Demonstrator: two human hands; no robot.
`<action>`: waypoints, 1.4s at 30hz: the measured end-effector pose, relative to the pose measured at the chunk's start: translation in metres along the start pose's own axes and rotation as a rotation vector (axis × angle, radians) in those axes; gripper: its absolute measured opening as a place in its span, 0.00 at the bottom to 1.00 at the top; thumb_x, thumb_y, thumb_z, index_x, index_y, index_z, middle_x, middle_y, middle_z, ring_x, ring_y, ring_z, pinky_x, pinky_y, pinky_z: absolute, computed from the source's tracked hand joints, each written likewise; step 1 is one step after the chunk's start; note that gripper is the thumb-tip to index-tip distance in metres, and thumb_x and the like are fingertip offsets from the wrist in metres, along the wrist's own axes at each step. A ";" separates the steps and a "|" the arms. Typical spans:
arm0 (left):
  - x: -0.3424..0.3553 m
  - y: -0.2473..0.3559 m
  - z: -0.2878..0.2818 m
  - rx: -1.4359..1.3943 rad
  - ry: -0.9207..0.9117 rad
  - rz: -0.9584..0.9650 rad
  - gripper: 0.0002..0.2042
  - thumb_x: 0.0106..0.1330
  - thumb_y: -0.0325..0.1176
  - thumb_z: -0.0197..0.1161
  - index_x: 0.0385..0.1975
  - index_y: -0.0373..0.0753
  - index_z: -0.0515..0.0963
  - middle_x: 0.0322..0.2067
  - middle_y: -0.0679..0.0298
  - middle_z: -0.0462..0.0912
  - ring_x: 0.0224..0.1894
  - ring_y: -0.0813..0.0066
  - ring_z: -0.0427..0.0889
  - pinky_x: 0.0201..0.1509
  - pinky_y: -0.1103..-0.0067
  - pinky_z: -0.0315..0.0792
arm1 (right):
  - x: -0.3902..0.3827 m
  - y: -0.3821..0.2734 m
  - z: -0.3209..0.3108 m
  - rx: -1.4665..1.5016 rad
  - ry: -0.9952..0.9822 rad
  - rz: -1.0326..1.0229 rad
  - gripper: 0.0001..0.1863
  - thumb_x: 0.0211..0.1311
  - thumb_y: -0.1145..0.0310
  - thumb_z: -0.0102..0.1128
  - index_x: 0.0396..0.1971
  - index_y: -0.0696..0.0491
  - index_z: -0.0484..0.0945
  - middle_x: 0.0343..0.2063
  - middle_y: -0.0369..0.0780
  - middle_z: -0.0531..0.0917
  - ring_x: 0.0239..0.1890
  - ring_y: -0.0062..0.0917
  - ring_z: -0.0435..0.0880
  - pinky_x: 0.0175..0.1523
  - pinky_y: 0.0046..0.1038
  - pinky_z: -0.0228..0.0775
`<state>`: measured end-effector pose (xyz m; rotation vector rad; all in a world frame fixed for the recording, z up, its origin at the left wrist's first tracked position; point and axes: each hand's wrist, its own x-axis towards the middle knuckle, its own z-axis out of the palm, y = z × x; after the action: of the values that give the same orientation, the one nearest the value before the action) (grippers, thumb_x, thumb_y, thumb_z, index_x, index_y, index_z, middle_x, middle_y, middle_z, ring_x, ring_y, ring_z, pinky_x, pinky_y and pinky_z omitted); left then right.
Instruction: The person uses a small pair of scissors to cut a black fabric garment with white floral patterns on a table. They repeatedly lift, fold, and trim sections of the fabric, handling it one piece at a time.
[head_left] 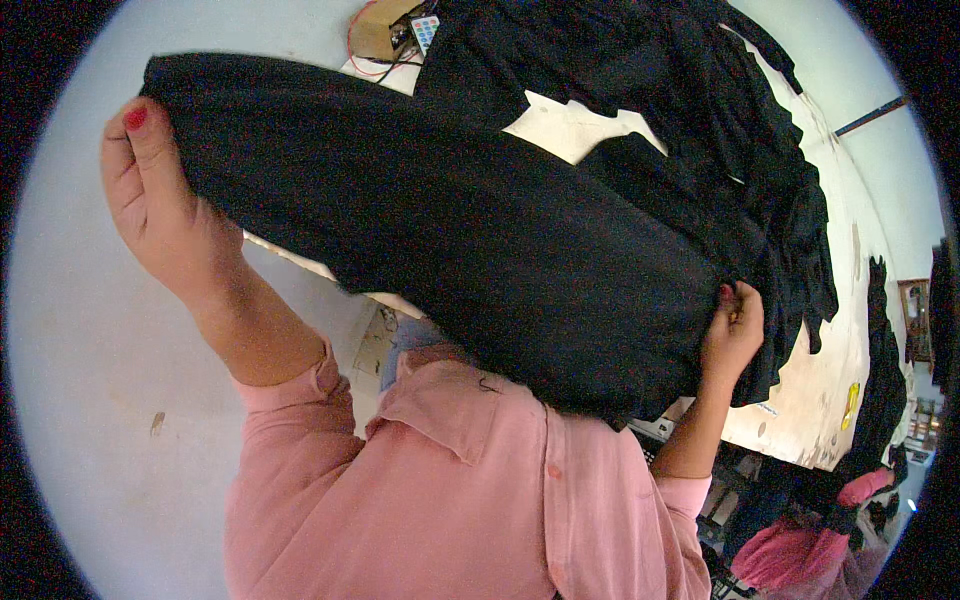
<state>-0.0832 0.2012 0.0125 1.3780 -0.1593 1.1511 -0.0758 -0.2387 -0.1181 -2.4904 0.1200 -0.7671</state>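
Observation:
A long piece of black cloth is stretched out in front of me, from upper left to lower right. My left hand grips its far left corner, thumb on top and fingers curled beneath. At the other end my right hand pinches the cloth between thumb and fingers. The near edge of the cloth hangs down over the front of my pink shirt. Behind it, more black cloth lies heaped and rumpled on a pale table, and the held piece overlaps part of that heap.
At the table's back left are a cardboard box, thin wires and a small white remote control with coloured buttons. A yellow object lies near the right edge. Another person in pink is at lower right, by hanging black cloth.

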 end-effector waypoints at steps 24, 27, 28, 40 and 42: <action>-0.085 -0.113 0.078 0.374 -0.652 -0.510 0.19 0.66 0.44 0.53 0.36 0.30 0.77 0.32 0.48 0.80 0.37 0.57 0.79 0.43 0.72 0.70 | -0.037 -0.097 0.019 0.056 -0.614 -0.345 0.16 0.43 0.74 0.65 0.37 0.51 0.77 0.34 0.41 0.79 0.32 0.37 0.81 0.36 0.34 0.75; -0.081 -0.099 0.070 -0.202 -0.424 -0.971 0.17 0.67 0.43 0.54 0.45 0.36 0.75 0.40 0.60 0.81 0.40 0.68 0.79 0.45 0.75 0.71 | -0.038 -0.091 0.006 0.279 -0.753 -0.369 0.10 0.41 0.76 0.66 0.28 0.53 0.78 0.25 0.39 0.79 0.30 0.35 0.80 0.33 0.32 0.73; -0.081 -0.086 0.068 -0.397 -0.322 -1.093 0.17 0.67 0.43 0.53 0.47 0.37 0.74 0.42 0.63 0.80 0.41 0.70 0.79 0.46 0.75 0.71 | -0.035 -0.090 0.006 0.331 -0.776 -0.372 0.10 0.42 0.76 0.67 0.28 0.53 0.78 0.25 0.39 0.79 0.29 0.34 0.80 0.33 0.31 0.72; -0.123 -0.072 0.051 -0.617 -0.348 -1.276 0.19 0.56 0.24 0.56 0.50 0.33 0.70 0.43 0.53 0.79 0.45 0.61 0.78 0.53 0.76 0.72 | 0.039 -0.143 0.074 0.678 -0.778 0.236 0.37 0.57 0.39 0.54 0.50 0.61 0.75 0.40 0.46 0.82 0.42 0.28 0.80 0.48 0.28 0.69; -0.131 -0.085 0.044 -0.599 -0.290 -1.395 0.19 0.57 0.24 0.50 0.50 0.30 0.71 0.43 0.53 0.80 0.44 0.58 0.79 0.52 0.70 0.74 | 0.036 -0.149 0.066 0.848 -0.953 0.388 0.34 0.57 0.41 0.57 0.48 0.59 0.75 0.38 0.41 0.82 0.38 0.24 0.80 0.44 0.25 0.69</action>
<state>-0.0651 0.1136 -0.1229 0.7629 0.2293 -0.2677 -0.0194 -0.0893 -0.0706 -1.6826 -0.0625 0.4879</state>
